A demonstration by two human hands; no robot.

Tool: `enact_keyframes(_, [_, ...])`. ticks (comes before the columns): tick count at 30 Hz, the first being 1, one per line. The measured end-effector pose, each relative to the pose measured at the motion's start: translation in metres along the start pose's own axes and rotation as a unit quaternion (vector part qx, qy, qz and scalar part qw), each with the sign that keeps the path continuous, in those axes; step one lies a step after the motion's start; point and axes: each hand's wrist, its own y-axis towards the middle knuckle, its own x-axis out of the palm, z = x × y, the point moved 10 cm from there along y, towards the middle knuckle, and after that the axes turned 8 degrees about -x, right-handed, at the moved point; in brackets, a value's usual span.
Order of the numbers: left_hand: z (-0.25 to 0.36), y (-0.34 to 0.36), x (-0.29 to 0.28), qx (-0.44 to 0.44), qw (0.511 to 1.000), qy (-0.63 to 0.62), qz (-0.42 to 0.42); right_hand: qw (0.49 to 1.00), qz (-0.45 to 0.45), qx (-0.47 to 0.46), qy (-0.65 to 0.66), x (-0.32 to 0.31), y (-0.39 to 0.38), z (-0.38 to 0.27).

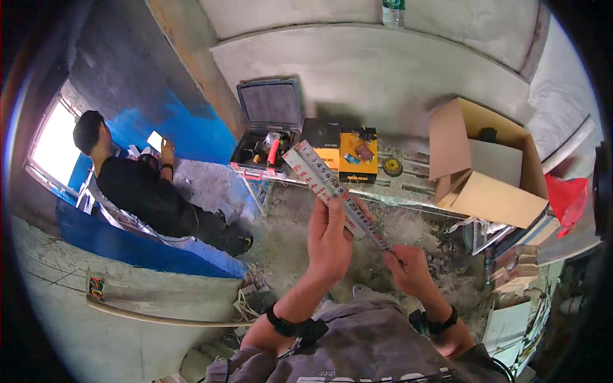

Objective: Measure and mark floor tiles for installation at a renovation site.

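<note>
Numbered strip: a long, narrow, pale strip bearing black figures [361, 216] — it looks like a rule or a tape blade — runs slantwise between our hands, in front of our chest.
White strip: a flat white strip with red print [308, 177] lies close along its left side; we cannot tell whether the two are joined.
Left hand: our left hand [329, 246] grips both strips partway along, thumb across the near face and fingers showing at the far edge.
Right hand: our right hand [408, 270] has its fingers curled around the lower end of the numbered strip; what sits inside the fist is hidden.
Strips in hand: we judge this to be a handling or lining-up step, both lengths held raised side by side.
Next grip: a further move would call for a steady left pinch, with the right hand guiding the lower end so nothing twists or slips.
Bench beyond: a dark hard-sided tool case with its lid raised [271, 104] stands beside a black-and-yellow box [357, 171] — both well apart from our fingers.
</note>
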Motion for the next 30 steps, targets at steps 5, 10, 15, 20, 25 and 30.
enact_keyframes(5, [0.018, -0.006, -0.002, 0.016, 0.999, 0.027, 0.03, 0.999, 0.01, -0.014, -0.041, 0.002, -0.001, -0.017])
enact_keyframes(10, [0.027, -0.011, 0.001, 0.027, 0.999, -0.014, 0.027, 0.997, 0.031, -0.03, -0.063, -0.002, 0.002, -0.026])
enact_keyframes(15, [0.027, -0.009, -0.005, 0.0, 0.998, -0.051, 0.038, 0.996, 0.013, -0.051, -0.078, 0.0, 0.014, -0.038])
enact_keyframes(20, [0.034, -0.011, -0.012, 0.004, 0.995, -0.088, 0.045, 0.998, -0.005, -0.016, -0.069, 0.007, 0.017, -0.034])
enact_keyframes(25, [0.035, -0.008, -0.032, 0.016, 0.995, -0.091, 0.035, 0.998, -0.01, -0.025, -0.059, 0.019, 0.023, -0.04])
enact_keyframes(30, [0.045, -0.009, -0.06, 0.022, 0.993, -0.101, 0.06, 0.998, -0.012, -0.031, -0.047, 0.039, 0.035, -0.05])
